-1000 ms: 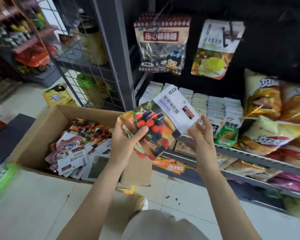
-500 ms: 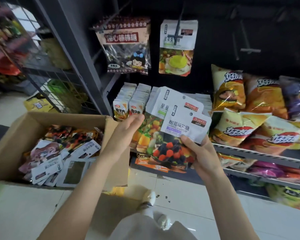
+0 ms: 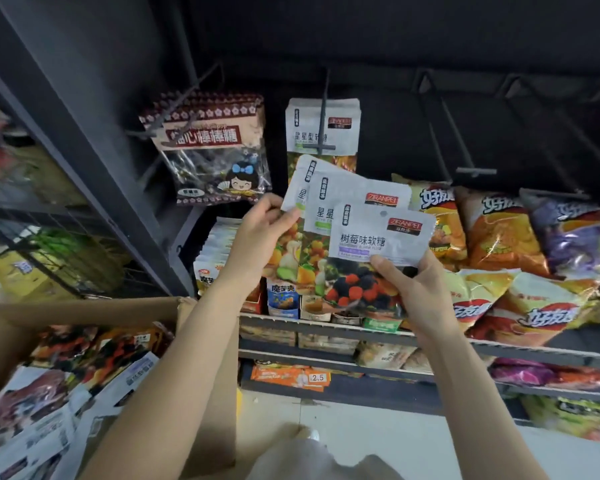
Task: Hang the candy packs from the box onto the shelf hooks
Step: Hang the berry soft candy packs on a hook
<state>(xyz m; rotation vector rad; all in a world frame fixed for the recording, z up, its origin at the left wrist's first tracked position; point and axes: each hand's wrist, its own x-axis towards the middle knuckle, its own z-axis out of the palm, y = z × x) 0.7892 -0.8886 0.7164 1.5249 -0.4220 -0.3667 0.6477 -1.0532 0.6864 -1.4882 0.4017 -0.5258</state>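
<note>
My right hand [image 3: 413,292] grips a raspberry candy pack [image 3: 378,244] with a white top and dark berries, at the front of a small fan of packs. Behind it, my left hand [image 3: 260,233] pinches the left edge of the star-candy packs [image 3: 321,209] with fruit pictures. They are held up in front of the shelf, just below a hook [image 3: 324,133] that carries matching star-candy packs [image 3: 343,116]. To the right, bare hooks [image 3: 475,170] stick out from the dark back panel. The cardboard box [image 3: 84,308] at lower left holds several more candy packs [image 3: 94,355].
A lollipop bag [image 3: 212,161] hangs on the hook to the left. Orange and purple chip bags [image 3: 499,230] fill the shelf at right. Small snack boxes [image 3: 281,299] stand on the shelf edge behind the hands. A wire rack [image 3: 49,244] stands at left, pale floor tiles below.
The view has tilted up toward the hooks. Both hands have raised the packs and fanned them apart; my right hand moved from empty to gripping the raspberry pack.
</note>
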